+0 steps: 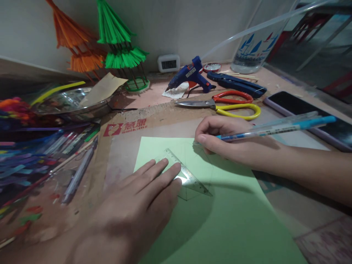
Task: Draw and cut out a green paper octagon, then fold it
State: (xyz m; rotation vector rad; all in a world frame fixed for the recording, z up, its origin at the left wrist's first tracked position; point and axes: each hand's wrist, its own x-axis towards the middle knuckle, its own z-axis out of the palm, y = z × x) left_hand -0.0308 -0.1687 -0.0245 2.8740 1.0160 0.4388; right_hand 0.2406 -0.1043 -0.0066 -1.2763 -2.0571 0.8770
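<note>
A light green sheet of paper (228, 216) lies on a cardboard mat (123, 146). A clear plastic set square (189, 179) rests on the sheet. My left hand (137, 205) lies flat with fingers stretched out, its fingertips pressing the set square down. My right hand (220, 141) is closed around a blue pen (277, 126), with the tip at the paper near the set square's upper corner.
Behind the paper lie red-and-yellow scissors (228, 104), a blue glue gun (191, 77), a blue cutter (236, 83) and a phone (310, 113). Pens and coloured sticks (41, 154) crowd the left beside a metal bowl (71, 104). Orange and green stick trees (121, 51) stand at the wall.
</note>
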